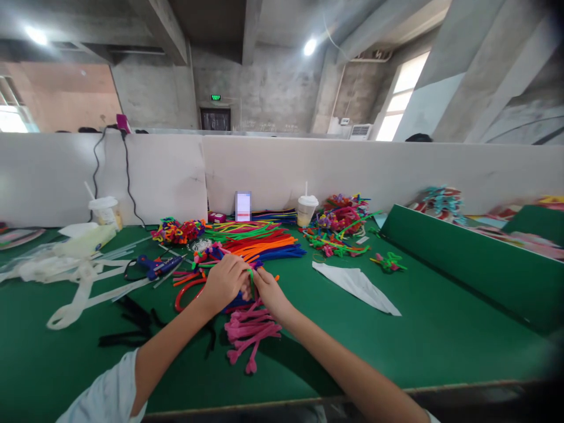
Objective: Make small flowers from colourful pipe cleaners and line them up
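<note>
My left hand and my right hand meet over the middle of the table, fingers closed. Between them is a green pipe cleaner, pinched by both hands; its ends are partly hidden by my fingers. Just below my hands lies a bunch of pink pipe cleaners with rounded, knotted tips. Beyond them, loose pipe cleaners in orange, blue and green are spread in rows. A red ring-shaped handle shows beside my left wrist.
A blue glue gun lies left, near white strips and black pipe cleaners. A phone and a lidded cup stand by the partition. White paper, a twisted flower and a green divider are right.
</note>
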The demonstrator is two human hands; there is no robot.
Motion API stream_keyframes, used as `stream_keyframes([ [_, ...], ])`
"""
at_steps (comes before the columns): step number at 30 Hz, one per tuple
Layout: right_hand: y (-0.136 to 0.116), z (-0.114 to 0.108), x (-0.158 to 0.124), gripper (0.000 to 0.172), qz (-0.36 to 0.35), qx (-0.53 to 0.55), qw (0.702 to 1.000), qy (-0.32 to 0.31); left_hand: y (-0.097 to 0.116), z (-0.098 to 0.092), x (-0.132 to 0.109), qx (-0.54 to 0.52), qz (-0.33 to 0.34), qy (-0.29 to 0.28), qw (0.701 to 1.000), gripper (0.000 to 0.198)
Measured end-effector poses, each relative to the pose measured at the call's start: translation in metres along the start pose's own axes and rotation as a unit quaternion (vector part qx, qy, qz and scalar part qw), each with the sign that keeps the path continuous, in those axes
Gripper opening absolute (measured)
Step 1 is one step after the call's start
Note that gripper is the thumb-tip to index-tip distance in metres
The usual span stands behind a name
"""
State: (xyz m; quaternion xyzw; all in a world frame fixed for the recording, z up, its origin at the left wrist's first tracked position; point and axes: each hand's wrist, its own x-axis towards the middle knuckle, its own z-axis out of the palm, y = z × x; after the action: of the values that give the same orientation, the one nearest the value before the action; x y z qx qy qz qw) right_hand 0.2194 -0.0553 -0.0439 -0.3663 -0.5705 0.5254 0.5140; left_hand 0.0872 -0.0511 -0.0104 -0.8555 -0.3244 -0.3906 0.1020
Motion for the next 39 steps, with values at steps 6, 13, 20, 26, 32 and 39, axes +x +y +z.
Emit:
stream_keyframes([
  [6, 0.002, 0.002, -0.008, 0.042, 0.001, 0.003, 1.0, 0.001, 0.002, 0.005, -0.001, 0.04, 0.016, -0.012, 0.999, 0.02],
  [13, 0.0, 0.0, -0.012, 0.043, 0.024, 0.039, 0.999, -0.025, 0.004, 0.01, -0.002, -0.034, -0.049, -0.001, 0.998, 0.016],
  [20, -0.008, -0.003, -0.014, 0.031, 0.092, 0.168, 0.979, -0.062, -0.001, 0.009, -0.002, -0.041, -0.052, -0.044, 0.997, 0.014],
  [26, -0.005, -0.009, -0.014, 0.035, 0.096, 0.133, 0.981, -0.1, -0.004, 0.01, -0.003, 0.008, 0.006, -0.045, 0.999, 0.015],
  [32, -0.006, -0.01, -0.017, 0.033, 0.063, 0.089, 0.984, -0.141, -0.007, 0.012, -0.008, 0.086, 0.107, 0.0, 0.99, 0.021],
  [39, -0.005, -0.012, -0.016, 0.041, 0.0, -0.027, 0.991, -0.134, -0.004, 0.01, -0.007, 0.154, 0.199, 0.009, 0.968, 0.019],
])
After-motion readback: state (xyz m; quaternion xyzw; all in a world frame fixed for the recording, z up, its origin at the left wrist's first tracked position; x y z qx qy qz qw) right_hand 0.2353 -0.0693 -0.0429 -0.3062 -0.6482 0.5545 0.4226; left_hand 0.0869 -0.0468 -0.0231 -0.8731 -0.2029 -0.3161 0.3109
